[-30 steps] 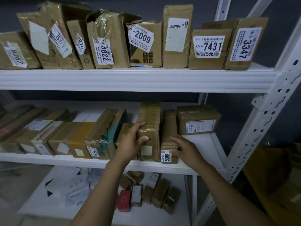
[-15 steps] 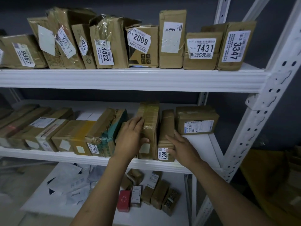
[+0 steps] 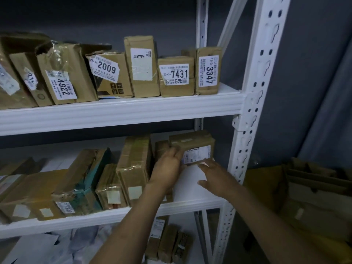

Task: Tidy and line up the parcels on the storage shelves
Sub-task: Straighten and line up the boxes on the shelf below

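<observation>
You face white storage shelves, looking slightly down, with both bare forearms reaching in to the middle shelf [image 3: 190, 204]. The parcel you are handling, a small brown box [image 3: 192, 145] with a white printed label on its front, is at the right end of that shelf, towards the back, near the white upright post [image 3: 253, 111]. Your left hand [image 3: 167, 168] grips the box's left end, fingers curled over its corner; blur hides the fingertips. Your right hand [image 3: 215, 176] is mostly open, fingers stretched forward so the tips touch the box's lower front edge, thumb spread to the side. Whether the box rests on the shelf or is lifted just clear cannot be told. Just left of your left hand a tall taped parcel [image 3: 133, 168] stands on end, and a narrow parcel [image 3: 161, 147] shows partly behind your knuckles. Further left, more brown parcels [image 3: 38, 189] lie packed side by side. On the upper shelf [image 3: 122, 111] a row of boxes faces you, among them the box marked 2009 [image 3: 105, 68], the box marked 7431 [image 3: 176, 74] and the box marked 3347 [image 3: 208, 71]. Lower down lie a few small parcels [image 3: 167, 242]. Flattened cardboard [image 3: 314, 187] lies to the right of the rack.
</observation>
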Demonstrator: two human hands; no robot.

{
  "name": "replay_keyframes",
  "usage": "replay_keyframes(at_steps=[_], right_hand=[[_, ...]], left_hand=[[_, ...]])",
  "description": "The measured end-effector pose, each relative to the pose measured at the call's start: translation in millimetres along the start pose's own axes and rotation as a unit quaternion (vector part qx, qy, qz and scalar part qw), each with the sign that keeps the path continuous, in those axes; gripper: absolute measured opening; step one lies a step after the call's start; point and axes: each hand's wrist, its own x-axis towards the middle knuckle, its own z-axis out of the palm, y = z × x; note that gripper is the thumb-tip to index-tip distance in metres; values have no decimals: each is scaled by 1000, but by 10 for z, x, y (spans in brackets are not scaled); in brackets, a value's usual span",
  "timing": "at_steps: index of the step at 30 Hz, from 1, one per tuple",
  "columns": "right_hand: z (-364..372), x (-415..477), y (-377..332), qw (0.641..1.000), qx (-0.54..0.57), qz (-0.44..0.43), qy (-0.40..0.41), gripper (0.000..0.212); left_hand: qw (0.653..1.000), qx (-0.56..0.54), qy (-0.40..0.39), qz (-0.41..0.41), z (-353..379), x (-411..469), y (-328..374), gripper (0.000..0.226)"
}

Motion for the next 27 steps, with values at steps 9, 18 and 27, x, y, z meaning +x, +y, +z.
replay_keyframes(at_steps=[9,18,27], right_hand=[[9,-60,204,999,16,14,-43,68],[85,24,196,999,-15,30,-41,68],[92,2,180,998,-33,11,-53,68]], left_hand=[[990,35,-111,-82,580,685,-267,81],[997,57,-33,-34,671,853,-367,89],[994,-61,-64,-57,760,900,-442,86]])
